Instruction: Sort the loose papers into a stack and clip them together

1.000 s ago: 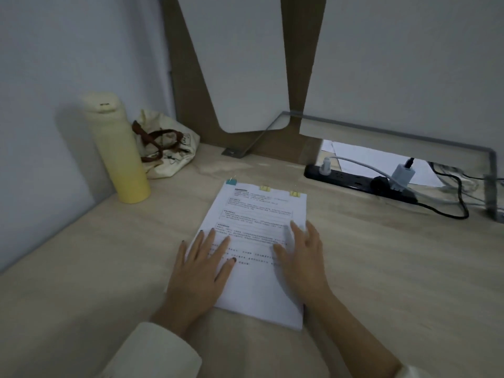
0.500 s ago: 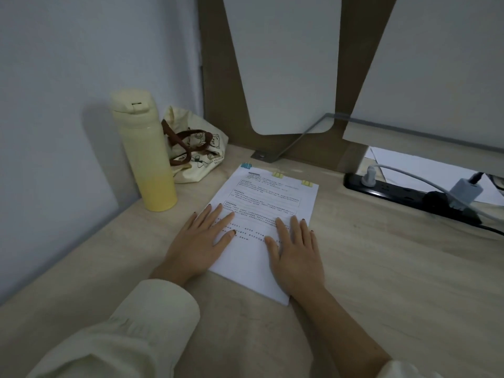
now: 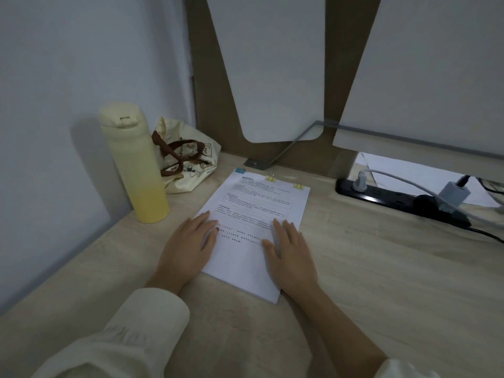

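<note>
While paper stack [image 3: 253, 222] lies clipped on counter [image 3: 381, 268], my left hand [image 3: 188, 246] and right hand [image 3: 291, 252] press it, fingers flat, holding nothing.

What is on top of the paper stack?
The left hand and right hand rest flat on the paper stack. One blue clip and two yellow clips grip its far edge. The hands hide part of the print; sheets below the top one cannot be seen.

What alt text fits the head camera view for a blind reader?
Left hand and right hand lie flat on a stack of papers on a wooden desk. A blue clip and two yellow clips sit on its far edge; a yellow bottle stands nearby.
</note>
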